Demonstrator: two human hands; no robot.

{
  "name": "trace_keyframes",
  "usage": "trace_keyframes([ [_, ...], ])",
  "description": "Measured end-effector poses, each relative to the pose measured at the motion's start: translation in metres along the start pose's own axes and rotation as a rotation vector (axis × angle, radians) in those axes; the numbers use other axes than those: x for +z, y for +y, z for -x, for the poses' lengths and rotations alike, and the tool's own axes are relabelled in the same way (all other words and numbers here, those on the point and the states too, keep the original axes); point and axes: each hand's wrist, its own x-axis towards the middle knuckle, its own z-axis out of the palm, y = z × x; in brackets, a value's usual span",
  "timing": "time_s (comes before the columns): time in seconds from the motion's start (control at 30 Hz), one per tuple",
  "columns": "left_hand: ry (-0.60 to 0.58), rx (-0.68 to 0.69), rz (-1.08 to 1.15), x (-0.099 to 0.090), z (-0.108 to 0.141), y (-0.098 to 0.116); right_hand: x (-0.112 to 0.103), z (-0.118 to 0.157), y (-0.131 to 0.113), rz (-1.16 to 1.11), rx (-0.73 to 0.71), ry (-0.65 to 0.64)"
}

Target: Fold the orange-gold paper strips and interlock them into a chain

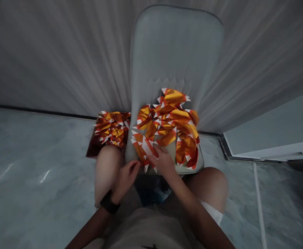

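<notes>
Gold-orange folded foil papers with white pointed ends (182, 119) lie in a loose pile on the seat of a grey chair (177, 45). My right hand (164, 162) is over the front left of the seat, its fingers closed on a folded foil paper (148, 147) whose white side partly shows. Beside it, my left hand (127, 176) is curled with thumb and forefinger brought together at the lower left edge of the same papers. Whatever lies between those fingertips is too small to make out.
A dark red box (93, 147) full of similar folded foil papers stands on the floor left of the chair, near my left knee (108, 166). Behind the chair hangs a pleated grey curtain (63, 52). A white panel (273, 128) is at the right.
</notes>
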Motion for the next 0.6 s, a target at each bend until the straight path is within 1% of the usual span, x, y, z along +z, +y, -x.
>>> trace_keyframes([
  [0.07, -0.001, 0.01, 0.026, 0.001, 0.005, -0.005, 0.026, -0.003, -0.004, 0.052, 0.048, -0.041],
  [0.1, -0.001, 0.011, 0.037, 0.0, 0.008, -0.007, 0.034, -0.004, -0.003, 0.065, 0.065, -0.053],
  [0.17, -0.002, -0.002, 0.064, -0.004, 0.014, -0.011, 0.039, -0.005, 0.001, 0.048, 0.079, -0.034],
  [0.3, 0.004, -0.032, 0.126, -0.014, 0.019, -0.022, 0.03, 0.006, 0.009, -0.103, 0.054, 0.019],
  [0.4, 0.003, -0.037, 0.177, -0.017, 0.02, -0.027, 0.021, 0.019, 0.008, -0.112, 0.017, 0.044],
  [0.5, -0.014, -0.021, 0.219, -0.015, 0.019, -0.026, 0.021, 0.031, 0.003, -0.086, 0.007, 0.114],
  [0.6, -0.049, 0.016, 0.247, -0.012, 0.018, -0.018, 0.024, 0.037, -0.002, -0.2, 0.046, 0.176],
])
